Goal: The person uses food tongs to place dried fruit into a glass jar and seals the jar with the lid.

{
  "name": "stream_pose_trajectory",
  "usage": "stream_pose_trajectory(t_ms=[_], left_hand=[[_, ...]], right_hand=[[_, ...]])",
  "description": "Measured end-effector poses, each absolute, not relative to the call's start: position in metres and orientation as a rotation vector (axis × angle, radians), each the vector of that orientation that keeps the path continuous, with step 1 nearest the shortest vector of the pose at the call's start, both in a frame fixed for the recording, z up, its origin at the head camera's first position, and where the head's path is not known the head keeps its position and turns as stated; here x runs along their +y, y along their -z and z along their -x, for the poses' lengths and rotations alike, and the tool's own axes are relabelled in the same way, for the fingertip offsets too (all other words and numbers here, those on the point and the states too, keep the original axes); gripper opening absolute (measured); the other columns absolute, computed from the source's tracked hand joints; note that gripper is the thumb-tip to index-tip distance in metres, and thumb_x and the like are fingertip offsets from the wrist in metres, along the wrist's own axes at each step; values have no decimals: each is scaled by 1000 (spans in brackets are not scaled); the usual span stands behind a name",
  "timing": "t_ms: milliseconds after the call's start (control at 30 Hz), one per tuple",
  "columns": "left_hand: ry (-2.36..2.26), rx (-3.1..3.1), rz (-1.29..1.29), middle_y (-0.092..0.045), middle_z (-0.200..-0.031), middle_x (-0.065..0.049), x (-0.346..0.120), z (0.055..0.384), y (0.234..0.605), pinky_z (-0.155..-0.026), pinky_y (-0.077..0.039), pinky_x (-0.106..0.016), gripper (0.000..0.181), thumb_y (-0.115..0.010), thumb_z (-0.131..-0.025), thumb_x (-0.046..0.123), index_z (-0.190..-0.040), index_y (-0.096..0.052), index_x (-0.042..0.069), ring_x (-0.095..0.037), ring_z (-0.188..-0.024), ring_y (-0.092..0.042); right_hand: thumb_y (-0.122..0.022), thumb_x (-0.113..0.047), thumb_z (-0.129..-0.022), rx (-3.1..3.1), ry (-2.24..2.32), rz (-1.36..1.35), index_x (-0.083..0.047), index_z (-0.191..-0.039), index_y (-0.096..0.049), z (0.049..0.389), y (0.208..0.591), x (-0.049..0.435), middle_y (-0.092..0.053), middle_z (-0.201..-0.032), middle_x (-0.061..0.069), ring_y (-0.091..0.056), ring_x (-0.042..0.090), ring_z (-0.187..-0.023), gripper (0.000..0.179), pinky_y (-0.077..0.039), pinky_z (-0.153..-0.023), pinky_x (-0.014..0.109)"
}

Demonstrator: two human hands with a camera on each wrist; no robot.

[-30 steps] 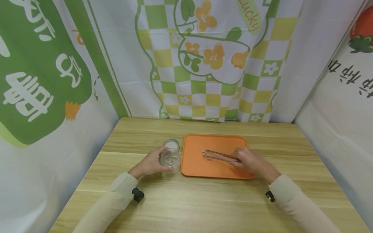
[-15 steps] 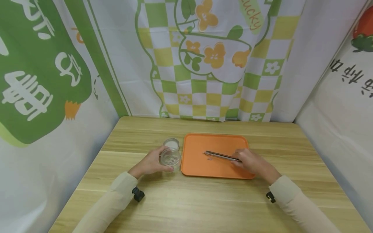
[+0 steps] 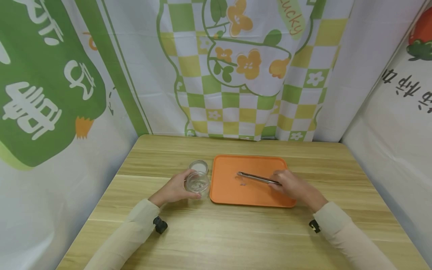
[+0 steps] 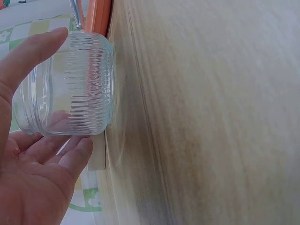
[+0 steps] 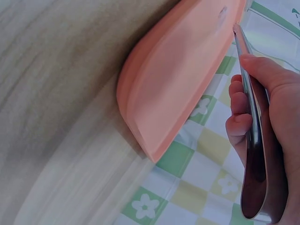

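My left hand holds a clear glass jar with ribbed walls, thumb on one side and fingers on the other. The left wrist view shows the jar standing on the table. My right hand grips metal tongs, their arms squeezed together, over an orange tray. Near the tong tips lies a small, clear-purplish piece on the tray. In the right wrist view the tongs run along the palm, with thumb and fingers pressing their arms.
A round lid-like thing with a pale inside lies just behind the jar, left of the tray. The wooden table is bounded by a patterned curtain at the back and printed cloths at both sides.
The tongs stood spread a second ago and their arms have come together. Their tips now sit slightly higher over the tray. My left hand and the jar have stayed in place.
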State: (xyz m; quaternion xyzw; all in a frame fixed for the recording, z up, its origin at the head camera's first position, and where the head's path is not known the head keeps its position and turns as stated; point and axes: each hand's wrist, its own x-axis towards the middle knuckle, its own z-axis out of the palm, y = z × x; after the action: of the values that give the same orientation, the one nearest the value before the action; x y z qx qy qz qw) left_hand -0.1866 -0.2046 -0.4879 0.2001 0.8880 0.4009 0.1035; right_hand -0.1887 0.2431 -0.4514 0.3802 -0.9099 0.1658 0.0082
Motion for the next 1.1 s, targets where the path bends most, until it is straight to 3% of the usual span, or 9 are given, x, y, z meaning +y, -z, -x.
stream_pose_trajectory(t_ms=[1100], left_hand=[[-1145,2632,-576,-61,-146,-19,-204,187,486,-112,-49,-57,91,-94,-80,37,-152,-49,5,-39,-136,-58]], right_hand=[[-74,-11,-99,-2706,-491,-1326,-7,-90,-75,189,413,225,-62,-79,-2,-47,0,-66,10,-47,-58,20]])
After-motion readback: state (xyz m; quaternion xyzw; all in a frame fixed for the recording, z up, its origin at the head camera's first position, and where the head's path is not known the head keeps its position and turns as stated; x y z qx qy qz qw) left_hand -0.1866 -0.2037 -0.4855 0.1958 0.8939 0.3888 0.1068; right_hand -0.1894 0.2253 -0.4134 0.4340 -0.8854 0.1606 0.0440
